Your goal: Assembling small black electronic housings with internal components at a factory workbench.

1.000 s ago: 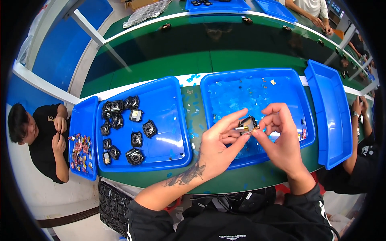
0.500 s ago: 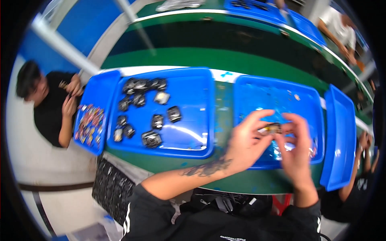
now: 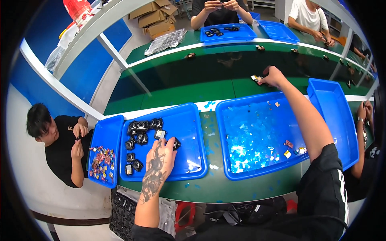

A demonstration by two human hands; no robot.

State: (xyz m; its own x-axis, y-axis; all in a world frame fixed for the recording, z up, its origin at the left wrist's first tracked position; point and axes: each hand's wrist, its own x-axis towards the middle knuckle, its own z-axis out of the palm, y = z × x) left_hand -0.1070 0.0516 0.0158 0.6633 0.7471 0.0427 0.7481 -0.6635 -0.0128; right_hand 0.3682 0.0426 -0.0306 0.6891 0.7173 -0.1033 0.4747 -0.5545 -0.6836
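1. Left hand (image 3: 161, 154) rests on small black parts (image 3: 138, 136) in the blue tray (image 3: 193, 132), fingers curling over one.
2. Right hand (image 3: 275, 76) grips a small assembled part (image 3: 256, 78) out on the green belt (image 3: 209, 80).
3. Plenty of black parts left.

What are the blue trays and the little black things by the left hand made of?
The blue trays look like hard, glossy plastic: one even colour, rounded moulded rims, bright glints of light. The little black parts near the left hand look like black plastic with shiny, perhaps glass or metal, round middles; they are too small to be sure.
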